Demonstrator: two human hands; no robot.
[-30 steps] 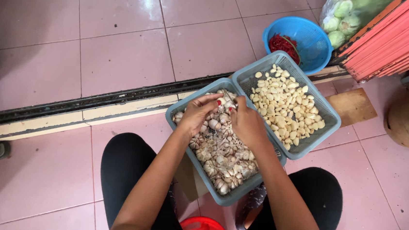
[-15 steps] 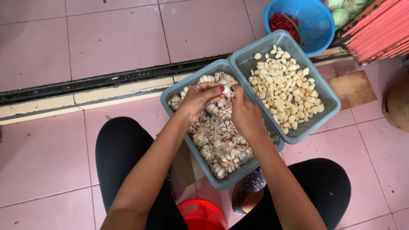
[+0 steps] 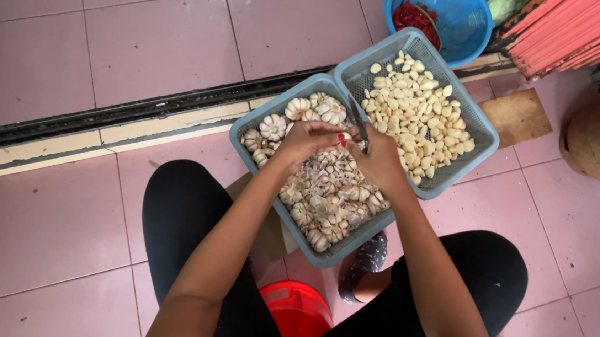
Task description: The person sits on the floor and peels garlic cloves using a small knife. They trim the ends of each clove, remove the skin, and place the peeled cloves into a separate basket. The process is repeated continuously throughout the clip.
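Since the earlier frame the knife (image 3: 358, 120) has been raised into view in the closed right hand (image 3: 380, 160), while a garlic piece, hidden, is pinched by the left hand (image 3: 309, 139) over the unpeeled-garlic basket (image 3: 248, 118); short, shallow cuts away from fingers are advised.

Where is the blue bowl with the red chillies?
In the head view, the blue bowl sits at the top right on the floor, just beyond the basket of peeled garlic cloves.

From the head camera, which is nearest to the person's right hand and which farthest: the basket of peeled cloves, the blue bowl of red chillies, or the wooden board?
From the right hand:
1. Basket of peeled cloves, just beyond it.
2. Wooden board, farther right on the floor.
3. Blue bowl of red chillies, top, farthest, though only somewhat farther than the board.
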